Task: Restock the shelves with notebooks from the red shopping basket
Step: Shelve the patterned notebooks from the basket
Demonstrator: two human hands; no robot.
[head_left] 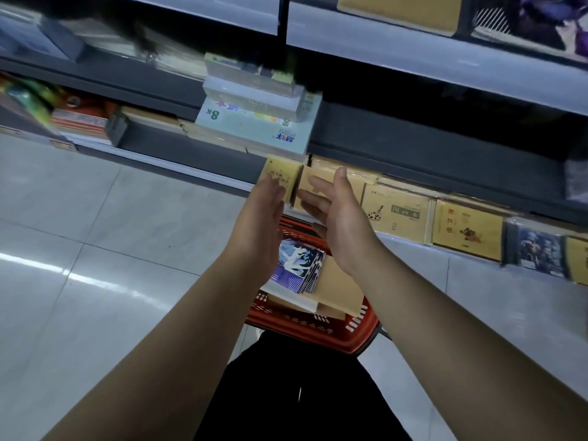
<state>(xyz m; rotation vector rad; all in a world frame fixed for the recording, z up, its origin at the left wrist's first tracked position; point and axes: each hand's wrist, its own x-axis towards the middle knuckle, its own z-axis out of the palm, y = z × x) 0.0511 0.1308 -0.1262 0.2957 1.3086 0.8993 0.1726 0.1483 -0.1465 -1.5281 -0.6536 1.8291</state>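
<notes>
Reaching forward from the head view, the left hand (262, 218) and right hand (340, 218) face each other palm to palm, fingers (319, 186) straight and spread, holding nothing. Both forearms hide much of the red slotted plastic shopping basket (318, 326) on the pale glossy tiled floor (95, 233). Inside, a blue-and-white illustrated notebook (299, 265) lies flat on plain brown kraft notebooks (340, 291), long axes running toward the dark grey metal shelves (413, 132). The upper shelves blur; their stock is hard to read.
</notes>
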